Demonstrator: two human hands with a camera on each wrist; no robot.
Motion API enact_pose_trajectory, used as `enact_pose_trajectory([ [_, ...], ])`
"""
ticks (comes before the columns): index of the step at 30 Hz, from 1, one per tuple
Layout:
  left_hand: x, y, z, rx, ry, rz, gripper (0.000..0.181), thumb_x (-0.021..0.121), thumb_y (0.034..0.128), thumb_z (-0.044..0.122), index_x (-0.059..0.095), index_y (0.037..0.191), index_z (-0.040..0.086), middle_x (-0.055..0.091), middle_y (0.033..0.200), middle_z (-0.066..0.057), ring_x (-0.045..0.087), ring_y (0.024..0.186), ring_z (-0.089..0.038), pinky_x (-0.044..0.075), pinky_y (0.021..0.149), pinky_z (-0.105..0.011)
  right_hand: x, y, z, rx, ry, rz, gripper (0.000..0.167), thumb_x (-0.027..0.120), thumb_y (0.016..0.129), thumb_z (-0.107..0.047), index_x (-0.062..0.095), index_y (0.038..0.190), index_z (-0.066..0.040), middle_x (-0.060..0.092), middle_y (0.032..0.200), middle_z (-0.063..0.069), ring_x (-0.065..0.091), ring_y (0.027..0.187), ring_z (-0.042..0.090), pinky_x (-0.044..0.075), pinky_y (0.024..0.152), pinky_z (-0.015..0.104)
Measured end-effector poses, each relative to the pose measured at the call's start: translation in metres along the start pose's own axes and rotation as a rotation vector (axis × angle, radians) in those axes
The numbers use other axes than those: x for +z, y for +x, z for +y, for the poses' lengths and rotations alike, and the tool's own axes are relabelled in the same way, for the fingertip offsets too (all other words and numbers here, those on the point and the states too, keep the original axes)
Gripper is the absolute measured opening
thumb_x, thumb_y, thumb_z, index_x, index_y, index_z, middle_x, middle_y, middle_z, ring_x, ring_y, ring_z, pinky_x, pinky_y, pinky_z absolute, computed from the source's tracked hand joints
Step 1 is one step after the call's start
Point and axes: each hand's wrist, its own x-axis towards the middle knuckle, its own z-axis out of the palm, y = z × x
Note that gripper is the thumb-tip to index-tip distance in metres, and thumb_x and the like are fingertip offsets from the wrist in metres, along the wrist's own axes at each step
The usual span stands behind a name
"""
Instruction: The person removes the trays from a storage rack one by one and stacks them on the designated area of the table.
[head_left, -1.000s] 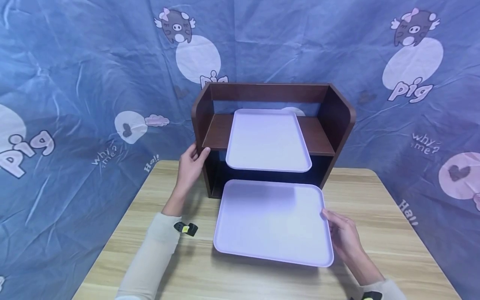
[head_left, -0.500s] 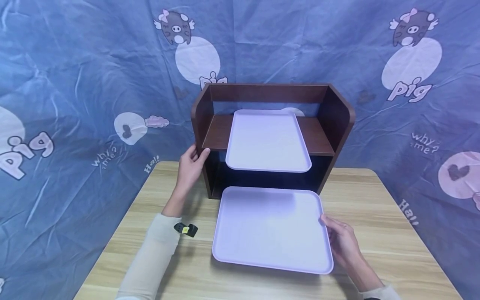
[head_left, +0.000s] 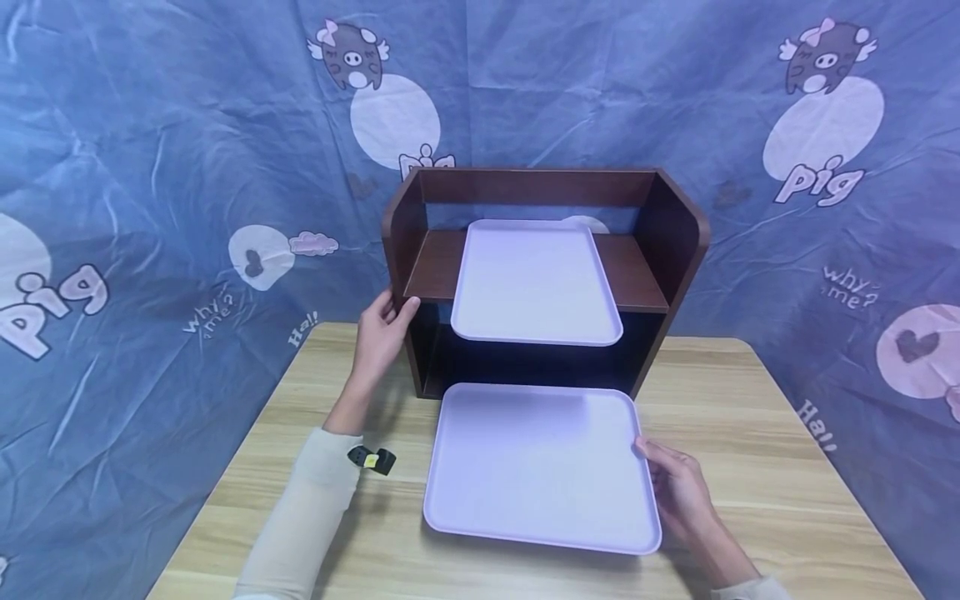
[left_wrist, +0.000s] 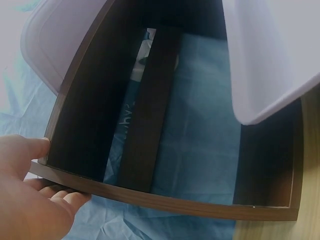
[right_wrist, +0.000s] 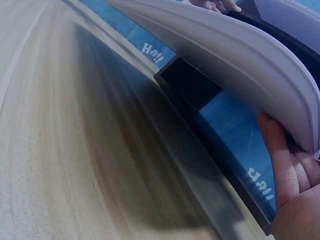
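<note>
A dark brown two-level shelf [head_left: 435, 267] stands on the table, with a pale lilac tray [head_left: 536, 283] on its upper board, the front end overhanging. My left hand [head_left: 381, 333] grips the shelf's left side panel; in the left wrist view the thumb and fingers of that hand [left_wrist: 35, 195] lie on either side of the panel edge [left_wrist: 175, 202]. A second lilac tray [head_left: 540, 467] is in front of the shelf, its right rim pinched by my right hand [head_left: 682, 492]. The right wrist view shows this tray [right_wrist: 225, 55] raised above the table, fingers [right_wrist: 280, 155] under it.
The light wooden table [head_left: 750, 433] extends around the shelf and past both arms. Behind it hangs a blue cloth [head_left: 225, 150] with pig prints. A black band [head_left: 372, 459] with a yellow mark is on the left sleeve.
The lower tray has moved toward me, away from the shelf's lower opening, along with my right hand. My left hand and the upper tray have stayed in place.
</note>
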Motion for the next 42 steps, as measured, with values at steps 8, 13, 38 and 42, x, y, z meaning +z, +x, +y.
enact_pose_trajectory([
  [8, 0.001, -0.002, 0.002, -0.002, 0.015, 0.006, 0.05, 0.069, 0.1061, 0.022, 0.057, 0.15, 0.001, 0.062, 0.149, -0.024, 0.061, 0.14, -0.034, 0.051, 0.118, -0.044, 0.002, 0.0, 0.007, 0.014, 0.0, 0.038, 0.037, 0.054, 0.11, -0.01, 0.084, 0.091, -0.02, 0.08, 0.078, -0.004, 0.073, 0.069, 0.009, 0.064, 0.066, 0.027],
  [13, 0.001, -0.002, 0.004, -0.006, 0.01, 0.01, 0.05, 0.069, 0.106, 0.021, 0.057, 0.15, 0.0, 0.063, 0.149, -0.024, 0.061, 0.14, -0.034, 0.051, 0.118, -0.043, 0.003, 0.0, 0.011, 0.041, 0.023, 0.052, 0.037, 0.055, 0.109, -0.009, 0.084, 0.089, -0.021, 0.08, 0.077, -0.004, 0.074, 0.068, 0.01, 0.064, 0.067, 0.027],
  [38, 0.002, -0.001, 0.003, -0.015, -0.001, 0.011, 0.05, 0.069, 0.1057, 0.02, 0.058, 0.15, 0.0, 0.063, 0.147, -0.025, 0.061, 0.139, -0.033, 0.051, 0.117, -0.042, 0.005, 0.004, 0.025, 0.092, -0.112, 0.067, 0.029, 0.06, 0.107, -0.013, 0.081, 0.088, -0.02, 0.063, 0.064, -0.011, 0.053, 0.058, 0.005, 0.048, 0.056, 0.02],
  [42, 0.001, -0.001, 0.003, -0.021, -0.004, 0.011, 0.05, 0.069, 0.1059, 0.02, 0.057, 0.15, -0.001, 0.063, 0.148, -0.024, 0.06, 0.141, -0.032, 0.05, 0.119, -0.041, 0.007, 0.005, 0.023, 0.132, -0.153, 0.054, 0.025, 0.059, 0.108, -0.014, 0.079, 0.092, -0.017, 0.064, 0.066, -0.01, 0.054, 0.059, 0.004, 0.049, 0.056, 0.019],
])
